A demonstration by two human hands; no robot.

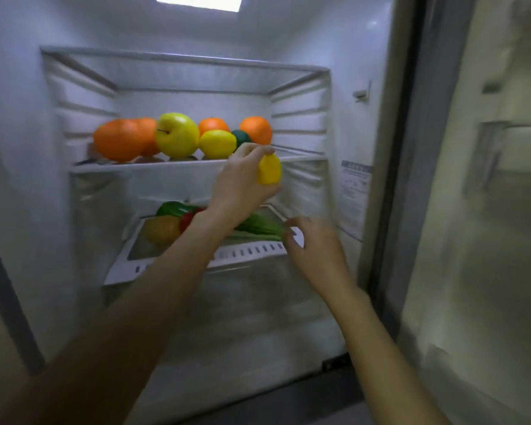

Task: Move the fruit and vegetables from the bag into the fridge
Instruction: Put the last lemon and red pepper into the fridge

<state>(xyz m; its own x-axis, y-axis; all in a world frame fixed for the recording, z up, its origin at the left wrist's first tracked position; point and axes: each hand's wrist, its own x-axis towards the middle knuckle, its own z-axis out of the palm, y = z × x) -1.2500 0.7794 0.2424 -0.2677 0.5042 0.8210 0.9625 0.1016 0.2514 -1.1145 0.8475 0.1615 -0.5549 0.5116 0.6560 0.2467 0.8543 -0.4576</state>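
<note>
Two bare forearms reaching up from the bottom edge into the open fridge (344, 124). Left hand (242, 182) raised just in front of the upper shelf (141, 167), fingers curled round a yellow fruit (269, 169), held at the shelf's right front edge. Right hand (314, 240) lower and further right, at the right end of the lower shelf (249, 251), fingers loosely bent and blurred, close to the tip of a long green vegetable (261, 226); cannot tell whether touching or gripping it.

On the upper shelf, in a loose row: large orange (118, 139) at the left with a second orange (147, 133) partly behind it, yellow-green apple (177, 134) with stem pointing left, lemon (217, 144) just right of the apple, small orange (212, 124) behind the lemon, dark green fruit (241, 137) behind the left hand's fingertips, another orange (256, 128) at the far right.

On the lower shelf: orange-yellow round item (161, 229) at the left, green pepper-like piece (174, 208) behind it, red item (187, 220) partly hidden by the left forearm. Bright ceiling light (198, 1) at the top. Fridge door (478, 210) open to the right.
</note>
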